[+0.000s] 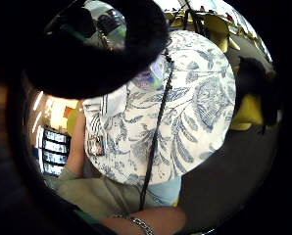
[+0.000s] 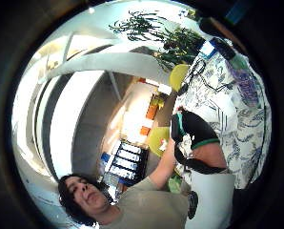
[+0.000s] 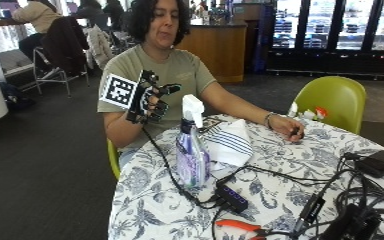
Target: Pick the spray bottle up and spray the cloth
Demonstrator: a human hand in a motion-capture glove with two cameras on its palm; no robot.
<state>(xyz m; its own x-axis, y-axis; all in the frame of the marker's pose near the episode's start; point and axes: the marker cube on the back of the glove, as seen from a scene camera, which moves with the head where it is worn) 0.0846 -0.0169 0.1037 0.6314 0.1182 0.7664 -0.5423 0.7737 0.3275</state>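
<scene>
Spray bottle (image 3: 192, 150) upright on the patterned tablecloth (image 3: 272, 195), near the table edge on the person's side, white trigger head on top, purple label around the clear body. Touched by neither hand. Cloth (image 3: 230, 142), white with dark stripes, lying loosely bunched just beside the bottle, toward the middle of the table, one edge right up against the bottle's side.

Right hand (image 3: 151, 97) in the black glove raised in the air above and to the person's side of the bottle, well clear of the table, fingers spread and only lightly bent, holding nothing. Bare left hand (image 3: 290, 131) resting on the tablecloth beyond the cloth, well apart from the bottle, bracelet at the wrist.

Black cable running from the glove down past the bottle to a small black hub (image 3: 232, 198) on the table. Orange-handled pliers (image 3: 240, 226) near the front edge. Tangle of black cables and a dark device (image 3: 380, 162) farther along the tabletop. Green chair (image 3: 332, 100) behind the table.

From the thumb-side palm view, tablecloth seen from above with the gloved fingers at the edge.
</scene>
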